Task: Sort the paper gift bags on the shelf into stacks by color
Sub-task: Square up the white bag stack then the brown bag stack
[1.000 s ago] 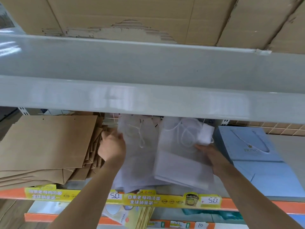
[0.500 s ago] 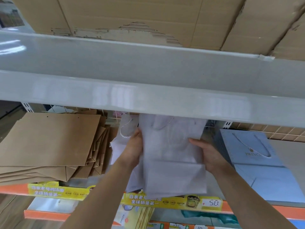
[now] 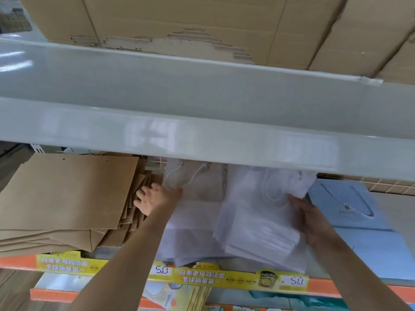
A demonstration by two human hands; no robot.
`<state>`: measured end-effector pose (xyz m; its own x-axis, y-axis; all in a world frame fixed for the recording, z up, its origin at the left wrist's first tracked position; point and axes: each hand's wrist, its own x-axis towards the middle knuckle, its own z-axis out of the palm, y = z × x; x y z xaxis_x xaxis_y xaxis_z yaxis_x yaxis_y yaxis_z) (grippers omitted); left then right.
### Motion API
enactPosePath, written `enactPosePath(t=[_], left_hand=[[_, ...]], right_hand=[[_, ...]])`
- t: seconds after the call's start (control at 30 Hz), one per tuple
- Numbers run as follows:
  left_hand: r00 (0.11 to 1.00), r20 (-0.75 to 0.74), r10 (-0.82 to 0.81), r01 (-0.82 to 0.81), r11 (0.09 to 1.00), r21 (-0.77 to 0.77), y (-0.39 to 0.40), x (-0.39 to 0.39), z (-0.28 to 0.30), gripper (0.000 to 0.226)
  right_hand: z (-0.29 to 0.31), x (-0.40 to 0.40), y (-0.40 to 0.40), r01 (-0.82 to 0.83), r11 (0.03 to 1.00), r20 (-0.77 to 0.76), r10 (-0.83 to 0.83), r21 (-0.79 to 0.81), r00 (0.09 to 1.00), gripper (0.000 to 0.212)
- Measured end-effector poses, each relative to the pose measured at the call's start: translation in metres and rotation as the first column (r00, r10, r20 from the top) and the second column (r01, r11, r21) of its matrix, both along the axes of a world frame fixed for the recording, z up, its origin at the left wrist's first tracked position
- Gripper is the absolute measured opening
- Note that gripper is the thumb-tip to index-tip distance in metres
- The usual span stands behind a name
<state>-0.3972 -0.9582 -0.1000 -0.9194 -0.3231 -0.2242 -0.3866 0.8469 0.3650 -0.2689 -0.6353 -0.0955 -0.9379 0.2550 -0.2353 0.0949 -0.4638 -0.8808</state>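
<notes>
Flat paper gift bags lie on the shelf in colour groups. A brown stack [image 3: 67,194] is on the left, white bags with cord handles [image 3: 195,212] are in the middle, and a light blue bag [image 3: 359,223] is on the right. A second, blurred bundle of white bags [image 3: 258,223] lies tilted over the right part of the white pile. My right hand [image 3: 308,218] grips that bundle at its right edge, thumb on top. My left hand [image 3: 155,198] is spread open between the brown stack's fanned edges and the white pile, touching the white pile's left edge.
A grey upper shelf [image 3: 202,131] hangs low over the bags and hides their far ends. Torn cardboard boxes [image 3: 202,21] sit on top of it. A yellow price strip [image 3: 224,277] runs along the orange shelf edge [image 3: 359,290]. Packaged goods [image 3: 179,297] fill the shelf below.
Both hands held a white bag up in the middle; it now lies to the right on the white pile. My left hand has let go and moved left toward the brown stack.
</notes>
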Motion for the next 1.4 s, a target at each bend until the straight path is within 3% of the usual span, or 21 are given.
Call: enactPosePath(t=[0.13,0.27,0.37,0.4,0.47,0.53,0.63,0.73,0.77,0.83,0.93,1.0,1.03,1.17,1.23,1.33,1.4], left_hand=[[0.993,-0.053,-0.108,0.109,0.994,0.012,0.003,-0.002,-0.009,0.073],[0.938,-0.316,-0.140,0.133,0.990,-0.044,0.008,0.007,-0.009,0.051],[0.872,-0.445,-0.202,0.159,0.978,-0.132,0.009,0.016,-0.006,0.035],[0.851,-0.478,-0.216,0.187,0.976,-0.109,0.009,0.019,-0.005,0.025],[0.831,-0.510,-0.223,0.332,0.934,0.132,0.011,0.024,0.001,0.010],[0.847,-0.483,-0.223,0.444,0.796,0.411,0.017,0.028,0.008,0.014],[0.846,-0.477,-0.239,0.491,0.698,0.521,0.030,0.035,0.023,0.024],[0.920,-0.354,-0.167,0.386,0.252,0.887,0.044,0.040,0.037,0.028],[0.931,-0.314,-0.186,0.346,0.177,0.921,0.049,0.040,0.039,0.026],[0.925,-0.259,-0.280,0.312,0.166,0.935,0.060,0.040,0.040,0.028],[0.868,-0.213,-0.449,0.359,0.272,0.893,0.081,0.043,0.035,0.033],[0.856,-0.188,-0.482,0.381,0.343,0.859,0.091,0.044,0.030,0.033],[0.862,-0.190,-0.470,0.373,0.336,0.865,0.095,0.045,0.029,0.034],[0.906,-0.175,-0.386,0.273,0.214,0.938,0.096,0.037,0.035,0.035],[0.936,-0.064,-0.346,0.124,0.155,0.980,0.089,0.033,0.037,0.028],[0.889,0.094,-0.449,-0.043,0.123,0.991,0.080,0.035,0.035,0.030],[0.860,0.083,-0.503,-0.082,0.023,0.996,0.078,0.039,0.035,0.030]], right_hand=[[0.000,-0.004,0.005,0.047,0.999,0.049,-0.046,-0.017,0.998,0.023],[0.001,-0.008,0.004,0.039,0.999,0.046,-0.038,-0.029,0.998,0.024],[-0.002,-0.010,-0.005,-0.037,0.996,0.053,0.041,-0.078,0.998,0.038],[-0.002,-0.010,-0.009,-0.059,0.994,0.054,0.064,-0.091,0.997,0.041],[-0.003,-0.009,-0.019,-0.084,0.991,0.037,0.088,-0.103,0.995,0.043],[-0.004,-0.008,-0.026,-0.082,0.992,0.007,0.083,-0.098,0.997,0.041],[-0.004,-0.003,-0.029,-0.082,0.991,-0.020,0.080,-0.108,0.997,0.034],[-0.004,0.004,-0.023,-0.043,0.992,0.028,0.046,-0.121,0.999,0.038],[-0.004,0.007,-0.019,-0.028,0.992,0.050,0.034,-0.124,0.998,0.039],[-0.005,0.014,-0.013,-0.006,0.993,0.090,0.017,-0.119,0.996,0.039],[-0.006,0.022,-0.006,0.005,0.996,0.109,0.005,-0.093,0.994,0.037],[-0.002,0.025,-0.002,0.026,0.998,0.118,-0.018,-0.066,0.993,0.035],[0.001,0.025,0.000,0.040,0.998,0.128,-0.034,-0.043,0.991,0.035],[0.009,0.024,0.005,0.088,0.993,0.155,-0.098,0.074,0.983,0.047],[0.006,0.024,0.002,0.060,0.998,0.163,-0.065,0.036,0.985,0.049],[-0.003,0.024,-0.007,0.005,0.999,0.187,0.005,-0.051,0.982,0.052],[-0.007,0.022,-0.011,-0.019,0.997,0.185,0.033,-0.077,0.982,0.056]])
